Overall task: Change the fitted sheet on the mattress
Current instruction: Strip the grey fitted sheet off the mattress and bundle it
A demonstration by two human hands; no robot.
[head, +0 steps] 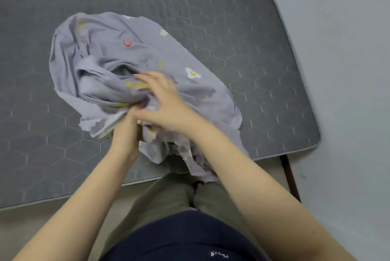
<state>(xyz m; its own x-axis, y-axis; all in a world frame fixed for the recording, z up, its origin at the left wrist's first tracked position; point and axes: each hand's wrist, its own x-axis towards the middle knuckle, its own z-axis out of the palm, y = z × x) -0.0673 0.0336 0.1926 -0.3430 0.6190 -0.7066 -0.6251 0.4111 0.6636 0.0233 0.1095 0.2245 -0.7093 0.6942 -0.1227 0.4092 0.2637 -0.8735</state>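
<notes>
A bare grey mattress (pixel 263 66), quilted in a hexagon pattern, lies across the floor (pixel 42 229), its right end near a pale wall (pixel 348 49). A lilac fitted sheet (pixel 101 49) printed with small flowers sits bunched in a crumpled heap on the middle of the mattress. Its near part spills over the mattress's near edge, down towards the person's olive trousers (pixel 164 197).

Both hands meet at the near side of the heap. The left hand (pixel 124 127) has its fingers curled into the cloth and grips a gathered fold of the sheet. The right hand (pixel 168 104) lies across the bunch just beyond it, fingers stretched and spread, resting on the fabric, with its thumb touching the left hand. The fingertips are blurred. A dark navy top (pixel 179 237) fills the near edge of the view.
</notes>
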